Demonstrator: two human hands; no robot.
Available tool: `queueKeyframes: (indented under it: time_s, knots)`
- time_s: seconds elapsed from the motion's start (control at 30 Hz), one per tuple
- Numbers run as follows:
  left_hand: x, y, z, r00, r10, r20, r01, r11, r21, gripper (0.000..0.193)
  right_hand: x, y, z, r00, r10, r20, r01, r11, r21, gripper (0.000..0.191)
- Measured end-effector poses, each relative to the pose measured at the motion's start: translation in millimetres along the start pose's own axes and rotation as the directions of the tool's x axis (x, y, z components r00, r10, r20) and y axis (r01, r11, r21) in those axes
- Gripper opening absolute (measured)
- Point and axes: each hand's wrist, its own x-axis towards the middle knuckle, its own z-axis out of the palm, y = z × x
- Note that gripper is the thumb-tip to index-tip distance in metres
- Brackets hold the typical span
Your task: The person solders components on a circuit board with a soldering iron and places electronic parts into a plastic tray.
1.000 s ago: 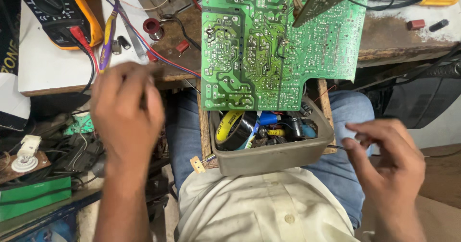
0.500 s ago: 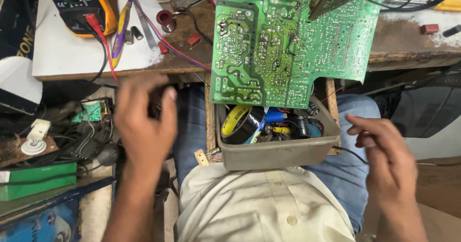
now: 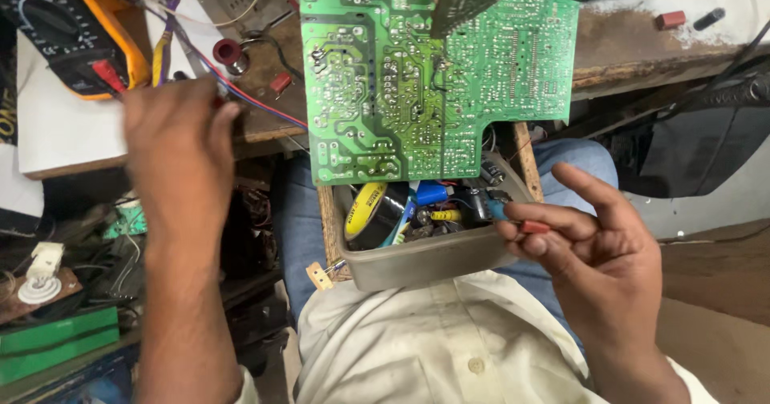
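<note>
A large green circuit board (image 3: 437,67) lies solder side up, hanging over the workbench edge above my lap. My left hand (image 3: 180,151) reaches up to the bench edge beside the red and blue wires (image 3: 257,103) and a yellow-cased multimeter (image 3: 68,35); its fingers are curled, and what they hold is hidden. My right hand (image 3: 597,248) pinches a small red-tipped probe or part (image 3: 533,227) just right of a grey parts tray (image 3: 425,264) on my lap. The tray holds a roll of yellow tape (image 3: 361,210), capacitors and other small parts.
On the bench are a red spool (image 3: 227,51), a small red part (image 3: 279,82), white paper (image 3: 64,131) and a red block (image 3: 670,20). Green boards (image 3: 56,340) and a white fitting (image 3: 40,272) sit on a lower shelf at left. A dark bag (image 3: 698,147) is at right.
My left hand has moved up and left from my lap to the bench edge by the wires. My right hand has moved in toward the tray, its fingers now pinched on the red-tipped piece.
</note>
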Motion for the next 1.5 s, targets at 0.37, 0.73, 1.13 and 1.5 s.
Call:
queueKeyframes:
  time_s: [0.37, 0.73, 1.13, 1.5]
  knots:
    - [-48, 139, -20, 0.803, -0.033, 0.595, 0.552, -0.335, -0.764, 0.022, -7, -8, 30, 0.971, -0.170, 0.171, 0.187, 0.978, -0.089, 0.098]
    - [-56, 160, -5, 0.781, 0.027, 0.624, 0.563, -0.461, -0.685, 0.025, -19, -11, 27, 0.941, -0.312, 0.133, 0.338, 0.893, -0.299, 0.105]
    - [-58, 161, -8, 0.832, -0.030, 0.555, 0.501, -0.392, -0.772, 0.020, -19, -13, 30, 0.938, -0.318, 0.137, 0.346, 0.873, -0.343, 0.104]
    - [-58, 159, -7, 0.827, -0.004, 0.563, 0.517, -0.390, -0.762, 0.020, -19, -11, 29, 0.941, -0.306, 0.144, 0.335, 0.901, -0.275, 0.103]
